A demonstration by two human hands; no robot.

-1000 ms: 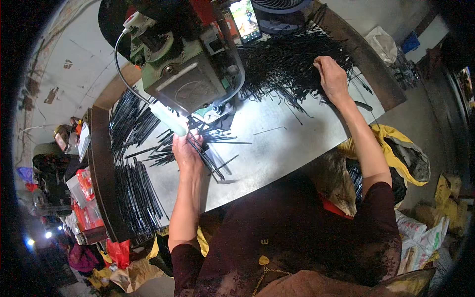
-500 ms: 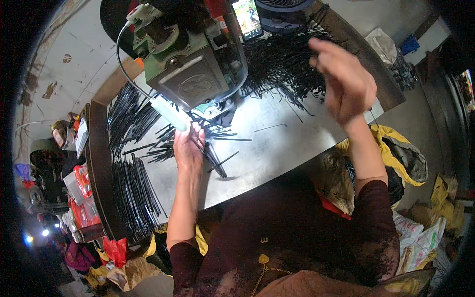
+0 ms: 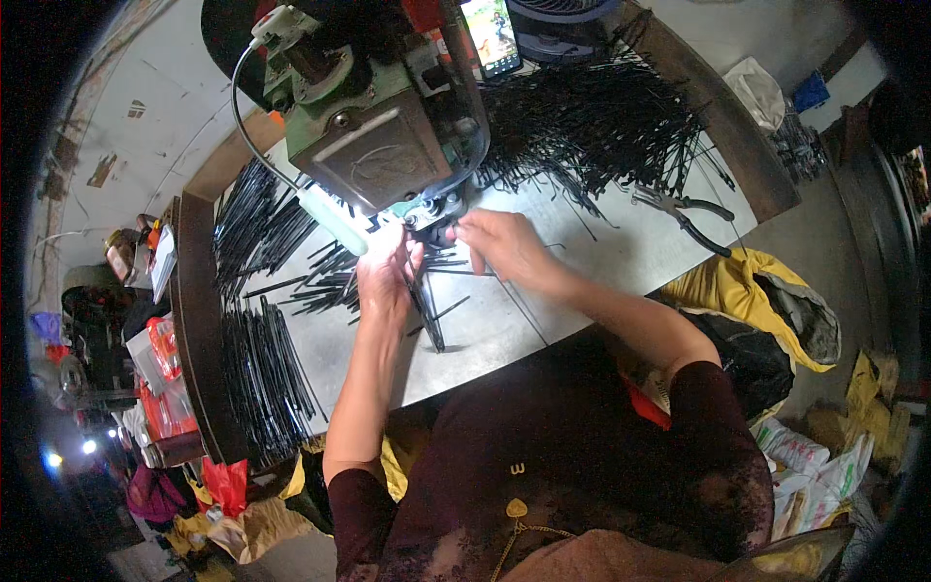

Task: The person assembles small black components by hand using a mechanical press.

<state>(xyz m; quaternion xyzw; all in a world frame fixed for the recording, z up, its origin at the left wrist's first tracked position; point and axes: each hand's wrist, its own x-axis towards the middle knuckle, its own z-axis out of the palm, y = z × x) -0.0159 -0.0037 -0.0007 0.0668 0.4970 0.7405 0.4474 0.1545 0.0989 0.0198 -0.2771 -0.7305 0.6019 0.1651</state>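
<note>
Head view, only 1. We see the left hand point(image 3: 388, 267) tucked just below the machine point(image 3: 373, 160), fingers curled around a few black rods point(image 3: 427, 318). Rod ends trail from that palm toward the near edge of the worktop point(image 3: 475, 335); we'd guess held like so to keep them close to the working end point(image 3: 424, 210).

Right hand point(image 3: 506, 247): just right of the left, not touching it. Fingers bent, thumb and index nearly together at the working end. Grip content hidden; we can't make out if it has anything. A thin dark line runs nearward from under it, maybe a rod.

Lamp point(image 3: 333, 221) slants in just above-left of the left hand, likely placed to light the fingertips. Tidy rod stack point(image 3: 267, 378) sits left and nearward of the left hand, probably aligned for easy pickup. Tangled rod pile point(image 3: 582, 107) lies beyond the right hand. Pliers point(image 3: 676, 205), handles splayed, well right of it, presumably parked within reach.
</note>
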